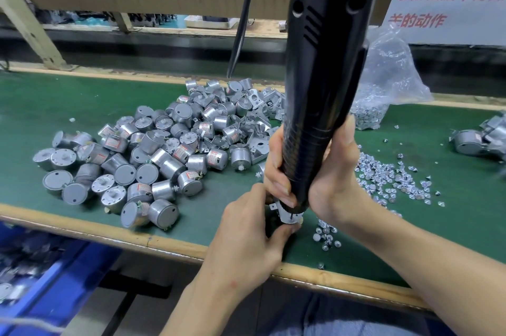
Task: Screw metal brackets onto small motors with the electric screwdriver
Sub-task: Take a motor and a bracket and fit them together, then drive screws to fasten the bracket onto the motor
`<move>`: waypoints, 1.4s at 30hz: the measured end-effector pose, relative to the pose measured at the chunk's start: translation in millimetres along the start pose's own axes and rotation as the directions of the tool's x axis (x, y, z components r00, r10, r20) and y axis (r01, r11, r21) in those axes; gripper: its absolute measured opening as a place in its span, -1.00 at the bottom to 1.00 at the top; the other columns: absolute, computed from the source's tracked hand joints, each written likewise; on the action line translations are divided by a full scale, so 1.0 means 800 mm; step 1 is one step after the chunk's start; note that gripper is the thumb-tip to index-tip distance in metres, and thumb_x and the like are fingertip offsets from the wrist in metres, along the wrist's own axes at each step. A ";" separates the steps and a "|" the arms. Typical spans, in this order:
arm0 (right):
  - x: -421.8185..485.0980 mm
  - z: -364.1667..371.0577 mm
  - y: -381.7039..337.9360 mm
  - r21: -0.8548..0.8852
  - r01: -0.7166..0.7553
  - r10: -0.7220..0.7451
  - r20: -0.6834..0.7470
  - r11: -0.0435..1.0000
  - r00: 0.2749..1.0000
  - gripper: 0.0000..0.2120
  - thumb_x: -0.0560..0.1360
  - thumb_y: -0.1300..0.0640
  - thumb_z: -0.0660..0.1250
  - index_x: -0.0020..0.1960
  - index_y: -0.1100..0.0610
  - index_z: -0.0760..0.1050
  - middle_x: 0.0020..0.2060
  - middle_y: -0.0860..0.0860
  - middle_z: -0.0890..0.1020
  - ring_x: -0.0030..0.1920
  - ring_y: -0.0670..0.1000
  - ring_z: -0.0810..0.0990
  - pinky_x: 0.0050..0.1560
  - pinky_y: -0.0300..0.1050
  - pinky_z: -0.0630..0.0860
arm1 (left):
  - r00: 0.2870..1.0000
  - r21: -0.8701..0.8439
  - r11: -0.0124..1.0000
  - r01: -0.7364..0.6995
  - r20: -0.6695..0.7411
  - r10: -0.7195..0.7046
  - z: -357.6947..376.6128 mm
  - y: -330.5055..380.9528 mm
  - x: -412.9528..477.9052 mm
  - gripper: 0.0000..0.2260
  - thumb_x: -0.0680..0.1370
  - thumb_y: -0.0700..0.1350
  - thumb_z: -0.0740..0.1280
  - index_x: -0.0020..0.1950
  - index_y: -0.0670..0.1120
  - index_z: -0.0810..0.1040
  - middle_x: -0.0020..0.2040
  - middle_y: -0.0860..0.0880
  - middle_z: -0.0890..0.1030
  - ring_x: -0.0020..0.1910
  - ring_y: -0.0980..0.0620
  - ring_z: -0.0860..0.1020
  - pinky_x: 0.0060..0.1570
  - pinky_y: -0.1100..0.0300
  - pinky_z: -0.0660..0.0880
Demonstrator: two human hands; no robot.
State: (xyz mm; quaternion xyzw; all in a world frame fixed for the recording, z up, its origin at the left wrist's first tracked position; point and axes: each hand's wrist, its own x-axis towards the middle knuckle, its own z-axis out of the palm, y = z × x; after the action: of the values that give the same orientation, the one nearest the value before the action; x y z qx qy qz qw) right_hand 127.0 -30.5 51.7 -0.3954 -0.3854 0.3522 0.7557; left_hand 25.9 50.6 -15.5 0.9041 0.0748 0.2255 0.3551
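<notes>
A person's right hand is wrapped around the lower body of a tall black electric screwdriver, held nearly upright with its tip pressed down at about 6 o'clock in the view. The left hand is closed around a small silver motor and its bracket, pinning them to the green desk directly under the tip. A large pile of motors and loose brackets lies at 10 o'clock from the hands; scattered screws lie at 3 o'clock, with a clear bag of screws at 1 o'clock.

The bit's seat in the screw is hidden by the fingers. Likely risks: the bit slips off the head and strikes the left fingertips, since they sit right beside the tip; the driver leans and cross-threads the screw; the motor twists under torque if the hold loosens.
</notes>
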 end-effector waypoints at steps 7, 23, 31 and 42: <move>-0.001 -0.002 0.003 -0.085 0.028 -0.032 -0.045 0.996 0.998 -0.29 0.20 -0.66 0.27 -0.30 0.03 0.50 -0.54 0.00 0.45 -0.62 0.01 0.33 -0.50 -0.25 0.31 | 1.000 0.004 1.000 0.012 0.024 -0.012 0.000 -0.001 0.000 -0.70 0.44 0.00 0.50 0.08 0.06 0.47 -0.05 0.26 0.58 -0.07 0.23 0.54 -0.10 0.35 0.40; 0.028 -0.057 -0.026 -0.218 0.117 -0.159 -0.186 0.969 0.969 -0.28 0.22 -0.60 0.06 -0.23 0.06 0.47 -0.48 -0.01 0.45 -0.53 -0.02 0.38 -0.43 -0.19 0.34 | 1.000 0.038 0.999 0.009 -0.003 -0.009 0.002 0.002 0.000 -0.62 0.42 0.08 0.51 0.14 0.09 0.46 -0.15 0.35 0.46 -0.14 0.42 0.41 -0.12 0.55 0.29; 0.039 -0.072 -0.023 -0.408 0.106 -0.248 -0.311 0.907 0.917 -0.34 0.21 -0.67 0.08 -0.31 -0.09 0.51 -0.45 -0.01 0.50 -0.47 0.04 0.45 -0.37 -0.12 0.46 | 1.000 0.004 1.000 0.016 0.013 -0.016 0.006 0.004 0.000 -0.89 0.57 0.08 0.25 0.08 0.14 0.41 -0.11 0.25 0.51 -0.13 0.23 0.47 -0.14 0.39 0.34; 0.039 -0.083 -0.014 -0.428 0.111 -0.260 -0.309 0.897 0.915 -0.36 0.27 -0.61 0.09 -0.25 -0.04 0.51 -0.42 -0.04 0.53 -0.46 0.03 0.49 -0.35 -0.09 0.50 | 1.000 0.018 1.000 0.003 0.004 -0.003 0.008 0.004 0.000 -0.88 0.56 0.11 0.23 0.07 0.15 0.39 -0.07 0.23 0.51 -0.09 0.17 0.49 -0.09 0.22 0.45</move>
State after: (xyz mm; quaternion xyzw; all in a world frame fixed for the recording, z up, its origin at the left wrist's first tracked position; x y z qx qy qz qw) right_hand 200.4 -31.1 44.8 -0.5600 -0.3417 0.1126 0.7463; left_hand 28.9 44.1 -17.3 0.9077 0.0775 0.2226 0.3472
